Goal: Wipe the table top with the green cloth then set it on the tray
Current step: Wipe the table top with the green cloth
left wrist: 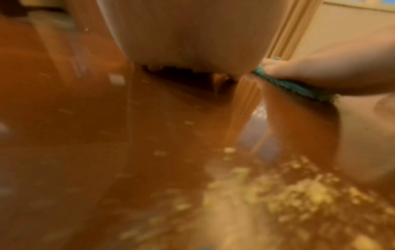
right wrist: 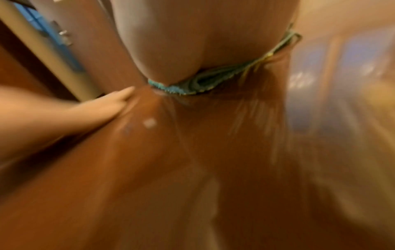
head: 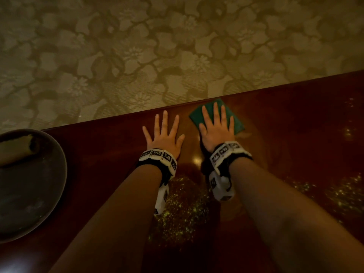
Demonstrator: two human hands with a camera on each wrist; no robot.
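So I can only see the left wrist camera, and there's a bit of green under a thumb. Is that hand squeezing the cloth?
Observer: No, the right hand lies flat on the green cloth, fingers straight.
Operator: Where's the tray?
Observer: A dark round tray sits at the table's left end, beyond the left hand.
Operator: Are there crumbs anywhere else?
Observer: Yes, yellow specks also lie to the right of the right arm.
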